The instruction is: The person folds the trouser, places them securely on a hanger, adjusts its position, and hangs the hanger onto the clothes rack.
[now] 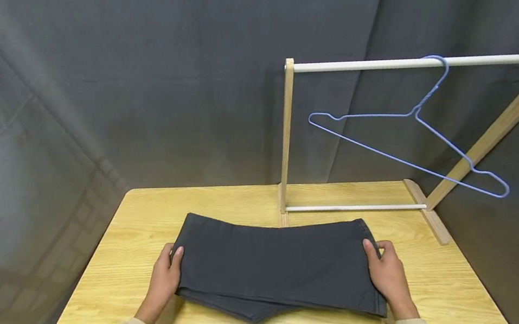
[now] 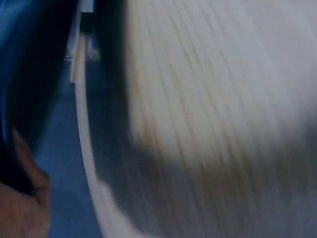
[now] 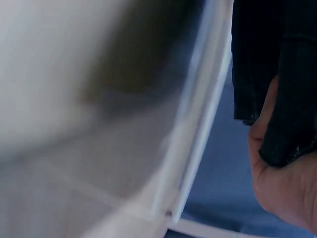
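A pair of dark navy trousers (image 1: 271,262), folded lengthwise, stretches between both hands just over the table. At its left end my left hand (image 1: 166,275) pinches the edge, thumb on top and fingers beneath. My right hand (image 1: 387,274) grips the stitched hem end at the right, its thumb on the upper face. A pointed flap of cloth hangs along the near edge. In the right wrist view, fingers of the right hand (image 3: 285,186) curl round the dark cloth (image 3: 297,99). The left hand (image 2: 22,208) shows only partly at the left wrist view's edge.
Behind the trousers stands a wooden rack with a white top rail (image 1: 366,65) and a lower white bar (image 1: 357,207). A blue wire hanger (image 1: 388,156) hangs from the rail. Grey curtains (image 1: 179,64) enclose the wood-grain table (image 1: 129,254).
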The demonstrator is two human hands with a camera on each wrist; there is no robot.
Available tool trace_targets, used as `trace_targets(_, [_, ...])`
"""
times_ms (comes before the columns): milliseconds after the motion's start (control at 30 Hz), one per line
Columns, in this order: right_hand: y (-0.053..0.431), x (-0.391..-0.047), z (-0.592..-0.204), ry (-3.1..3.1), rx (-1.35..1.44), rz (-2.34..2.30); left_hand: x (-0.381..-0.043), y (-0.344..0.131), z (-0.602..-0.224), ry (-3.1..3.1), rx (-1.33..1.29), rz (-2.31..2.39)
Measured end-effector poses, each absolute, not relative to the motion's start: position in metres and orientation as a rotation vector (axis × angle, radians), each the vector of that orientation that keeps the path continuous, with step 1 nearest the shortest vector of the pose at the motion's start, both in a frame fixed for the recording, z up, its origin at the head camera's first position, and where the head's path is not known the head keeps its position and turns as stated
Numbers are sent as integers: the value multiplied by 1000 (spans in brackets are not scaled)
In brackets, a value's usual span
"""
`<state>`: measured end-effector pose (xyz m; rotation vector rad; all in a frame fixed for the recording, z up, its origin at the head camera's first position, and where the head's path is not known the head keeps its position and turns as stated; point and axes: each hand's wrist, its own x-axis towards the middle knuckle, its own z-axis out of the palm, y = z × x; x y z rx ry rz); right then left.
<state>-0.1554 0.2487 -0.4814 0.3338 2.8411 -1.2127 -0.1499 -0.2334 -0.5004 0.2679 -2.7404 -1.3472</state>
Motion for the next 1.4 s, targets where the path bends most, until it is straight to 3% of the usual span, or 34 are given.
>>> trace_targets(133, [264,-165,-475,2963,319,-1019,-152,-226,-504,-2901,6,-833])
trace_targets(267, [264,-166,-482,3145,122,-678,-149,-221,-507,-2939,-169,-296])
trace_targets(533, [231,-181,-484,3011,-370,-567,-178,-195,-515,-2913,-445,-257])
trace_targets(800, [213,-193,-517,2893,-448,-427,-166,-205,-546,-3095,-325,-303])
trace_targets(1033, [207,-178,-530,2821,-431,-505,-149,-204,-557,-3137,-236,-231])
trace_targets(1400, [227,-174,-528,2834,-310,-519,-182,-159,-565,-2989,-205,-171])
